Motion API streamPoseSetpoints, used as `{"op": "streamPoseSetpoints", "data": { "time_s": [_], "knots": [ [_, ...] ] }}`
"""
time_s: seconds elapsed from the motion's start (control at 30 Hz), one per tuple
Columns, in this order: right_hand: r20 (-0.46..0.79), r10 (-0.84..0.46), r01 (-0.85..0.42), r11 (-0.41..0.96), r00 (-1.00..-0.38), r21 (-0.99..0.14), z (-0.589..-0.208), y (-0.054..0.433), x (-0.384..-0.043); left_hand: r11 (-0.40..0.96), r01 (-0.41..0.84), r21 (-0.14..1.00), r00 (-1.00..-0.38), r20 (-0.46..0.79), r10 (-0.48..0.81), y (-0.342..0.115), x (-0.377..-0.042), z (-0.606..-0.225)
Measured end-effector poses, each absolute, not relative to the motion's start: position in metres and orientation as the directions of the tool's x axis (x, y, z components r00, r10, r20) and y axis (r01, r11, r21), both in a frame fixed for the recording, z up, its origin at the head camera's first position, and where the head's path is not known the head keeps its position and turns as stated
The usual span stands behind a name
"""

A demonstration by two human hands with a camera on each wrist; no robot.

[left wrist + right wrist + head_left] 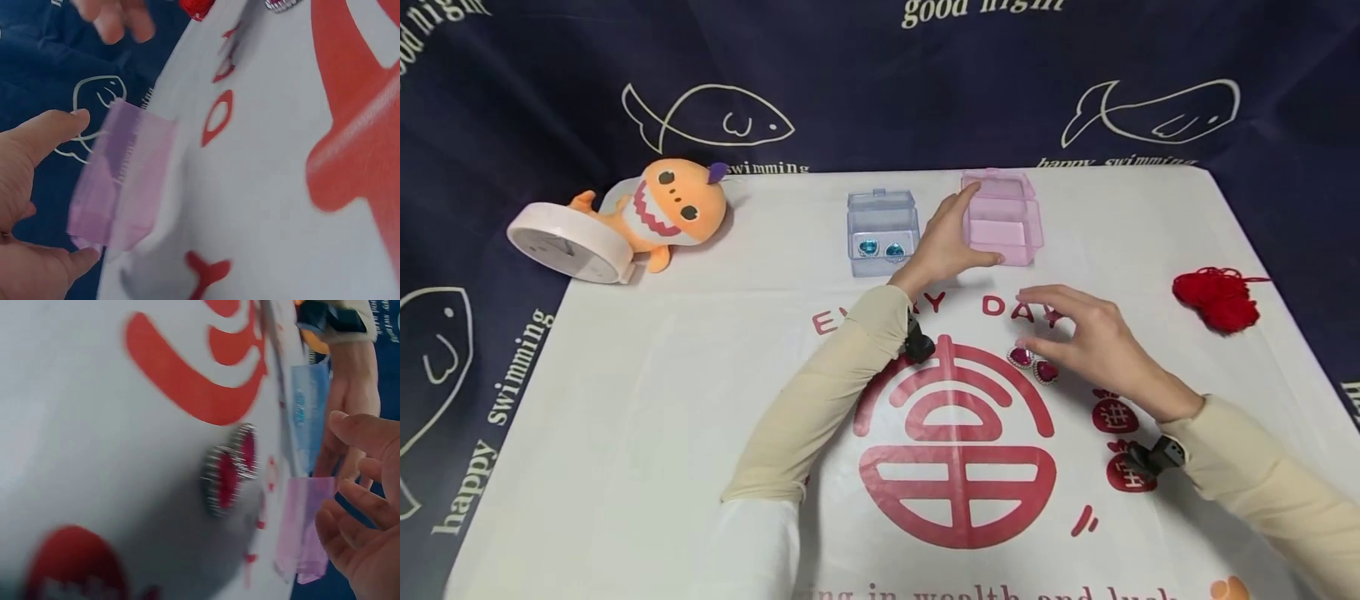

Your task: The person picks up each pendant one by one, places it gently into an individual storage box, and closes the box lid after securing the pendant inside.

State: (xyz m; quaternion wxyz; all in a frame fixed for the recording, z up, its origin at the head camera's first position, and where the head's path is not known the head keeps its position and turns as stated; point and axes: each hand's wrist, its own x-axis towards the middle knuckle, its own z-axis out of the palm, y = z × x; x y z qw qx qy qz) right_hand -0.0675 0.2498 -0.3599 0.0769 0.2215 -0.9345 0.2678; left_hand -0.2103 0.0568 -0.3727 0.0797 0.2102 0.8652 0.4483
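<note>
My left hand [946, 237] is at the left side of a clear pink plastic box [1015, 233] with a raised lid. Its thumb and fingers are spread apart; in the left wrist view one fingertip [87, 253] overlaps the box's corner, and I cannot tell if they touch. Beside it stands a clear blue box [880, 267], lid up, holding two blue gems [868, 247] with silvery rims. Over the table hovers my right hand [1093, 342], fingers apart, holding nothing. Just below it lie two red gems [223, 481] with beaded silver rims, side by side on the cloth.
A bundle of red yarn [1217, 300] lies at the right. On the left are an orange plush toy [681, 204] and a white round clock [571, 242] leaning against it. A white printed cloth [647, 400] covers the table, and a dark blue curtain [850, 67] hangs behind.
</note>
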Motion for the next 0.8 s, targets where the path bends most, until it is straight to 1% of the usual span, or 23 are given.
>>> {"op": "streamPoseSetpoints", "data": {
  "time_s": [0.17, 0.3, 0.4, 0.67, 0.8],
  "knots": [
    [0.206, -0.389, -0.439, 0.761, -0.898, -0.477, -0.377, 0.252, -0.058, 0.528, 0.238, 0.815, -0.917, 0.01, 0.398, 0.07, -0.215, -0.384],
    [0.145, -0.379, -0.4, 0.783, -0.914, -0.477, -0.384, 0.252, -0.052, 0.549, 0.193, 0.813, -0.93, -0.027, 0.366, 0.079, -0.214, -0.388],
    [0.109, -0.377, -0.381, 0.791, -0.92, -0.479, -0.386, 0.25, -0.049, 0.562, 0.187, 0.806, -0.939, -0.022, 0.344, 0.08, -0.213, -0.392],
    [0.168, -0.421, -0.449, 0.772, -0.891, -0.45, -0.392, 0.249, -0.049, 0.539, 0.21, 0.815, -0.942, 0.022, 0.334, 0.079, -0.215, -0.398],
    [0.181, -0.431, -0.465, 0.773, -0.884, -0.431, -0.393, 0.252, -0.048, 0.521, 0.239, 0.819, -0.934, 0.048, 0.353, 0.081, -0.216, -0.4]
  ]
}}
